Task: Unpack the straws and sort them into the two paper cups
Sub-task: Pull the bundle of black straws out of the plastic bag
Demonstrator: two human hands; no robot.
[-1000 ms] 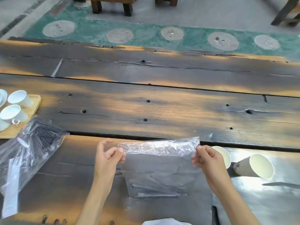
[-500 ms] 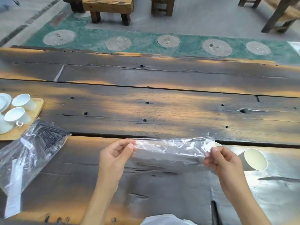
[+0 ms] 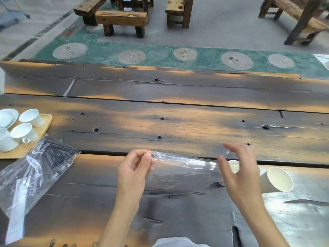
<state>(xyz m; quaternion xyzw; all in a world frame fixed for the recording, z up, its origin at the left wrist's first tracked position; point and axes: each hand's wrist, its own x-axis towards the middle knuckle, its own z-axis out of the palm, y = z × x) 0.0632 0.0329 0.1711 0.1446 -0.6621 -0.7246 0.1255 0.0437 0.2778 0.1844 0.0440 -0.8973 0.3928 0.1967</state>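
My left hand (image 3: 135, 168) pinches the left end of a clear plastic bag (image 3: 183, 162) between thumb and forefinger, other fingers curled in. The bag stretches as a crinkled strip from that pinch across to my right hand (image 3: 238, 173), and its lower part hangs down toward the surface (image 3: 178, 125); can't tell what is inside it. My right hand is open, fingers spread and slightly blurred, at the right end of the bag; can't tell if any fingertip touches the plastic. Two paper cups lie on their sides on the surface: one paper cup (image 3: 276, 179) just right of my right hand with its open mouth facing toward me, the other paper cup (image 3: 233, 165) mostly hidden behind my right-hand fingers, only part of its rim showing. Well to the left of my left hand lies a second plastic bag (image 3: 35, 175) flat on the surface, holding a bundle of black straws (image 3: 51, 154). Beyond that bag, far left, a wooden tray (image 3: 42, 127) carries white ceramic cups (image 3: 26, 132). Wooden benches (image 3: 122, 18) stand on the floor past the surface.
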